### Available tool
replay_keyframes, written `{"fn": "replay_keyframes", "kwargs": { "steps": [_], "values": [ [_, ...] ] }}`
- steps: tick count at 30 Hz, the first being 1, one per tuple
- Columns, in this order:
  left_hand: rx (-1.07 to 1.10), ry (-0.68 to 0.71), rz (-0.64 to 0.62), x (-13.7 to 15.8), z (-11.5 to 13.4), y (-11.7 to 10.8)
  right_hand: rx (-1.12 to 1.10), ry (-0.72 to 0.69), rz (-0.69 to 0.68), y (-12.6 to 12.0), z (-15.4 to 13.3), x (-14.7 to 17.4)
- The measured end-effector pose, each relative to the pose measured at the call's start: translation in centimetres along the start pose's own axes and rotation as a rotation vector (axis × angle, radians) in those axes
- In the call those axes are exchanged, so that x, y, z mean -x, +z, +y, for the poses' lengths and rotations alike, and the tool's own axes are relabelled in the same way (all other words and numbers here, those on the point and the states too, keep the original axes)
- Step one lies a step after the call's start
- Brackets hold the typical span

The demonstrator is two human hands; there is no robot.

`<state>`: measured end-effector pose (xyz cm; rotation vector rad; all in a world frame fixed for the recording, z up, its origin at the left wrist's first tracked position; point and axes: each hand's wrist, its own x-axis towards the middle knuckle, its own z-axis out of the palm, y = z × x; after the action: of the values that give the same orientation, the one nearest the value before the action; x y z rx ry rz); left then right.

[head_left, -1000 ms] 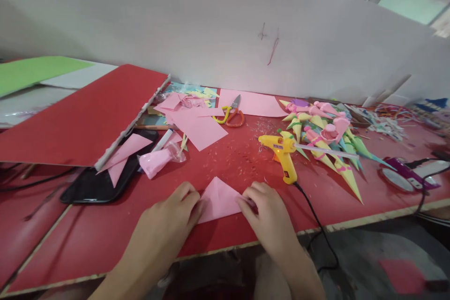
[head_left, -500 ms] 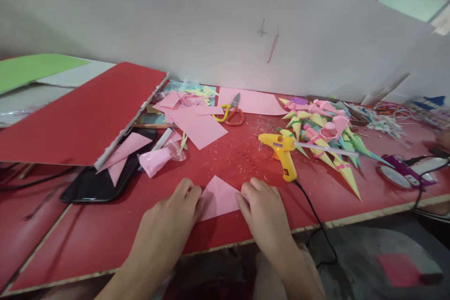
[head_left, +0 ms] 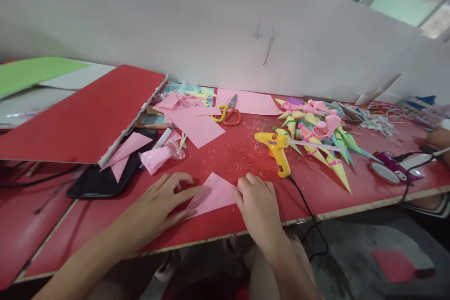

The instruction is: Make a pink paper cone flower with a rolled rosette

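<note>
Pink paper (head_left: 218, 195) is lying at the lower centre of the frame, near the front edge of the table (head_left: 220, 223). The left hand (head_left: 165, 202) is spreading its fingers loosely, reaching over the paper's left side without gripping it; the right hand (head_left: 258, 200) is curling inward, seemingly pinching the right corner. As for progress, the paper is looking roughly triangular and flat, while any fold in it is showing too faintly to tell if it is finished. It is bearing no visible trim, so further shaping is probably remaining. Decorated cones (head_left: 320, 130) are lying heaped at centre right, looking complete. The glue gun (head_left: 279, 149) beside them and scissors (head_left: 230, 107) at upper centre are resting unheld.
</note>
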<state>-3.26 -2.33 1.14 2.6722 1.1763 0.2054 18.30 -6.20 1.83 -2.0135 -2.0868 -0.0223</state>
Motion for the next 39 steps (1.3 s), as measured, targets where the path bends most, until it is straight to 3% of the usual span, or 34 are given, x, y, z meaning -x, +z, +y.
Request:
{"fn": "replay_keyframes", "kwargs": {
  "steps": [9,15,18,21,24,31,39],
  "values": [
    [0.019,0.069,-0.259,-1.2,-1.2,-3.1,0.000,0.013,-0.036,-0.3,-0.2,-0.3],
    [0.058,0.116,-0.269,-1.6,-1.7,-4.0,-0.037,-0.040,0.077,-0.4,0.5,-0.1],
    [0.069,0.103,-0.264,-1.6,-1.4,-4.2,-0.077,-0.188,0.151,-1.1,-0.1,0.6],
    [0.054,0.109,-0.268,-1.7,-1.0,-4.4,-0.150,-0.451,0.081,-1.5,-1.3,1.7],
    [0.030,0.119,-0.267,-1.8,-0.8,-4.6,-0.164,-0.582,0.000,-1.0,-2.4,2.6],
    [-0.024,0.129,-0.332,-2.0,-0.7,-5.0,-0.220,-0.562,-0.038,-0.5,-1.8,2.8],
    [-0.008,0.093,-0.354,-1.9,-0.5,-5.4,-0.255,-0.450,0.106,-0.4,2.1,2.8]
  ]
}}
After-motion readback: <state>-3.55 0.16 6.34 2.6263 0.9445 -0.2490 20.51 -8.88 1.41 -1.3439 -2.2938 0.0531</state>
